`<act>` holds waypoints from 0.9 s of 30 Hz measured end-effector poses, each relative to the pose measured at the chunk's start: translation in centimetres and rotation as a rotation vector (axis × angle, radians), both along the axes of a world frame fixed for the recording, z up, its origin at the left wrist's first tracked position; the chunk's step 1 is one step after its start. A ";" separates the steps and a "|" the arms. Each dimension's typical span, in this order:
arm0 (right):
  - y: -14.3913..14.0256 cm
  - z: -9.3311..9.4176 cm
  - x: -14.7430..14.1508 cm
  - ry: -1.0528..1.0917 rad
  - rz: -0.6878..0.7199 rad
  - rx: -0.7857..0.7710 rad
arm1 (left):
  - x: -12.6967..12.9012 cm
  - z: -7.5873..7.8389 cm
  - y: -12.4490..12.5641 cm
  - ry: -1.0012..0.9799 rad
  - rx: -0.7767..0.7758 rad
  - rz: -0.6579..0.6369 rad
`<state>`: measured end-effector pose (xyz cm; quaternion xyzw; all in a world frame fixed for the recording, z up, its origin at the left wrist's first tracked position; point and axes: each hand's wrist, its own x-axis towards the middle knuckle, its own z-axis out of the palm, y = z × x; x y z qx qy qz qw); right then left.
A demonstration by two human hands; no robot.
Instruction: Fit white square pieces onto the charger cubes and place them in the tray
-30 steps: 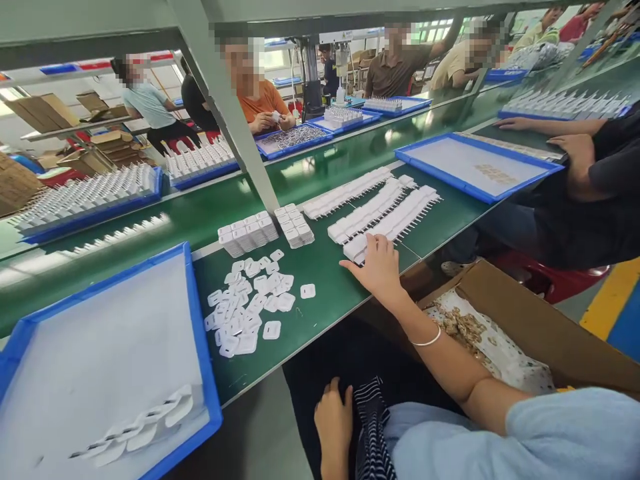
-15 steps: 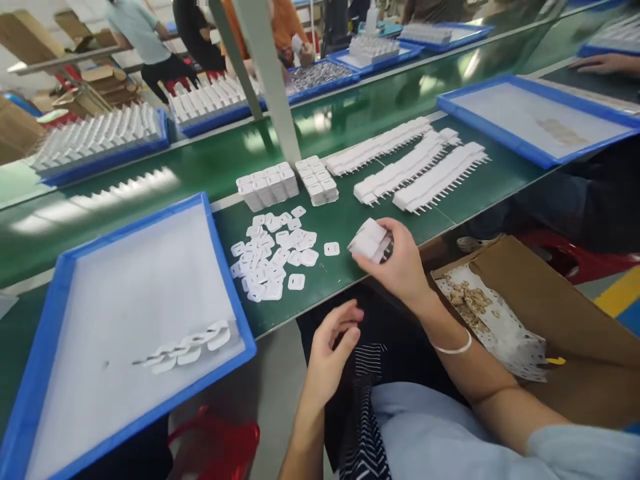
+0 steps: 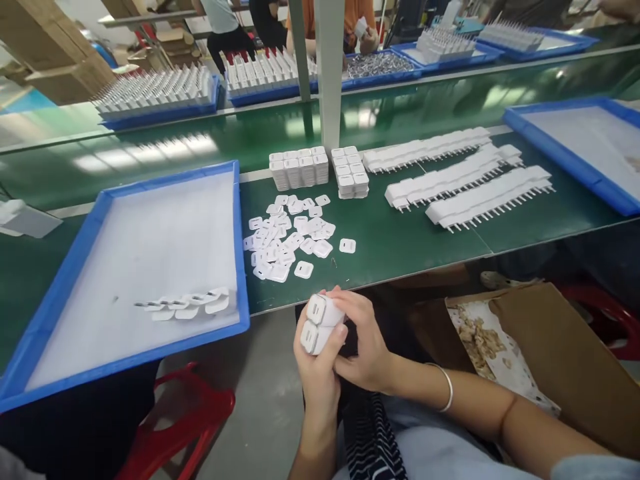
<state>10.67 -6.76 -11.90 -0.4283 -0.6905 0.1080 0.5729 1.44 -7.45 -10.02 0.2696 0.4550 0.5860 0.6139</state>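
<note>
Head view, left hand [image 3: 316, 373] and right hand [image 3: 364, 347] clasping seemingly two white charger shells [image 3: 320, 323], above lap.

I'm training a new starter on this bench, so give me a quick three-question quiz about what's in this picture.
1. True or false: both hands hold the white charger housings.
2. Where does the short row of white caps lie? A) in the blue tray B) in the cardboard box
3. What lies loose on the green table just right of that tray?

Key: 1 true. 2 A. 3 A pile of white cover plates.
</note>
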 end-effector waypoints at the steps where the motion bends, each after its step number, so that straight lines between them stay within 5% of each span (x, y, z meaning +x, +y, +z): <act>1: 0.2 0.3 0.4 -0.003 0.061 -0.011 | 0.1 0.1 0.2 0.008 -0.001 0.051; 6: 3.0 2.9 4.7 -0.104 0.530 -0.188 | -0.9 0.4 1.9 -0.024 0.023 0.224; 8: 5.3 3.6 6.8 -0.069 0.410 -0.287 | -2.0 0.5 2.3 -0.080 0.025 0.191; 11: 9.2 4.0 8.7 -0.139 0.042 -0.488 | -3.6 0.6 2.2 -0.149 -0.021 0.142; 13: 11.2 4.0 9.1 -0.301 -0.022 -0.646 | -4.0 0.6 1.7 -0.177 -0.068 0.134; 20: 14.2 5.0 8.7 -0.512 0.010 -0.865 | -3.9 -0.1 -0.4 -0.196 -0.186 0.080; 27: 17.0 7.3 9.2 -0.609 0.378 -0.929 | -4.4 -0.2 -0.1 -0.178 -0.167 0.012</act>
